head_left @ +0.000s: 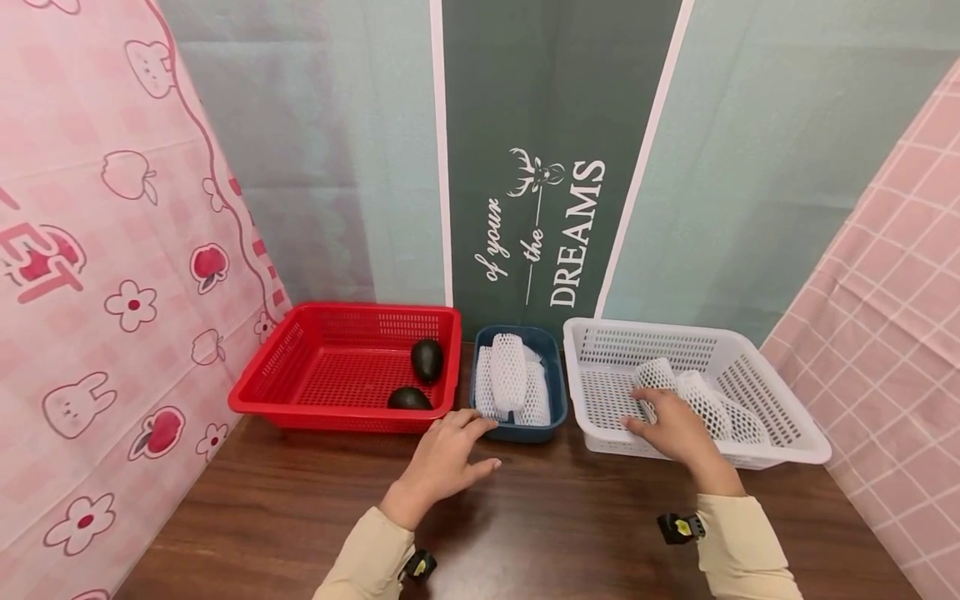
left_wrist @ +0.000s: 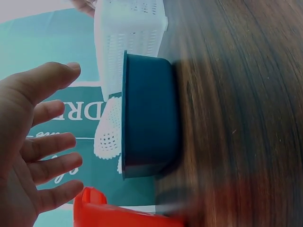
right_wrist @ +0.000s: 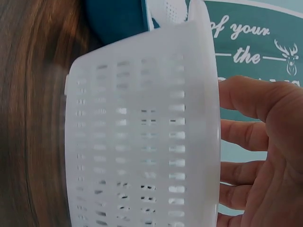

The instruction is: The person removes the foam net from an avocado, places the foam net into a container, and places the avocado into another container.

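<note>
In the head view, three containers stand in a row across the middle of the frame on a brown wooden surface (head_left: 562, 525). Left of centre is a red basket (head_left: 330, 408) with two dark avocados, one (head_left: 427, 361) near its right wall and the other (head_left: 409, 399) partly hidden by the near rim. At the centre, a blue bin (head_left: 525, 433) holds several white foam-net sleeves (head_left: 509, 371), one lying on top of the others. Right of centre, a white basket (head_left: 615, 444) holds a cluster of net-covered pieces (head_left: 703, 404); what lies inside the netting cannot be made out.

The left hand (head_left: 446, 458) is beside the near left corner of the blue bin, fingers spread and relaxed, with nothing in its grasp. The right hand (head_left: 675, 427) reaches over the near rim of the white basket, fingers apart and slightly bent, next to the leftmost netted piece. It seems to have no hold on it, though whether a fingertip touches it is unclear, and the rim hides part of the fingers in the right wrist view.

As a judgement, the work looks well under way: the netted pieces in the white basket appear done, while the two bare avocados appear to be left, with sleeves available at the centre.
</note>
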### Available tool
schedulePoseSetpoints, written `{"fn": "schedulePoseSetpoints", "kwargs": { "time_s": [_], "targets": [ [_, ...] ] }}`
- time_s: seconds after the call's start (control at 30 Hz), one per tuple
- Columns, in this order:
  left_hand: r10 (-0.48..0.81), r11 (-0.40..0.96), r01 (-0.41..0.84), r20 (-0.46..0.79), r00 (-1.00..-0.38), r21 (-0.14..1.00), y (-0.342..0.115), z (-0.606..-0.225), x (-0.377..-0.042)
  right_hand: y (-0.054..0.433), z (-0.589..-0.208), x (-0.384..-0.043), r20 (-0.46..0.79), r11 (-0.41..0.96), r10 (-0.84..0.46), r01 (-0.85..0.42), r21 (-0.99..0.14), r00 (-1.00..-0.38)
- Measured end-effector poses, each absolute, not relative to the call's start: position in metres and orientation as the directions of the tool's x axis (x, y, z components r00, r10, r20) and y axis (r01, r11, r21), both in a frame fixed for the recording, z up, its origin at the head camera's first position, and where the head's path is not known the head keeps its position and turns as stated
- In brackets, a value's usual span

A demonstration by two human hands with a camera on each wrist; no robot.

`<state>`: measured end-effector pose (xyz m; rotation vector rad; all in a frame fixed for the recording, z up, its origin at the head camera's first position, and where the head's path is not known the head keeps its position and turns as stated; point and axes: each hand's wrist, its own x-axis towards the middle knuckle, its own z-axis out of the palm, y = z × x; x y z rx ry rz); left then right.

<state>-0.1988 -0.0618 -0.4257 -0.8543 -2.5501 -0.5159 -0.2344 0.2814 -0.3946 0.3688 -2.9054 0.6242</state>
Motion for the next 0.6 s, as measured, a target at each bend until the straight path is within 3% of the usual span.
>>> {"fn": "schedulePoseSetpoints", "kwargs": {
  "time_s": [0.6],
  "targets": [
    [0.518,0.721,0.665,0.484,-0.705,0.197,-0.042,-0.430,-0.201,0.319,-0.384,-0.240,0.211,0.925,-0.126,-0.192,-0.327,-0.969]
  ]
}}
